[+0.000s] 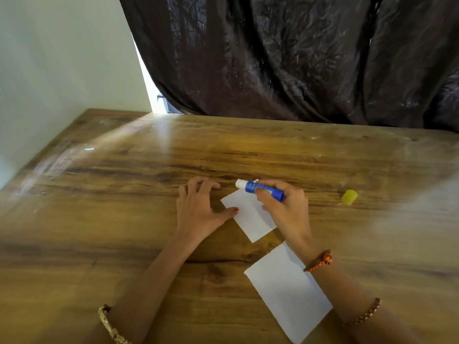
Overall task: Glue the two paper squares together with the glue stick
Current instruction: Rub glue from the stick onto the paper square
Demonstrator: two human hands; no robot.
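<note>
Two white paper squares lie on the wooden table [124, 194]. The far paper square [248, 214] sits between my hands. My left hand [198, 204] rests flat beside it, thumb tip touching its left edge. My right hand [285, 209] holds the blue glue stick [260, 188] nearly level, its uncapped white tip pointing left over the far corner of that square. The near paper square [285, 289] lies under my right forearm, partly hidden by it. The yellow cap [349, 197] lies on the table to the right.
A dark shiny curtain [298, 58] hangs along the table's far edge. A pale wall [62, 58] stands at the left. Bracelets circle both wrists.
</note>
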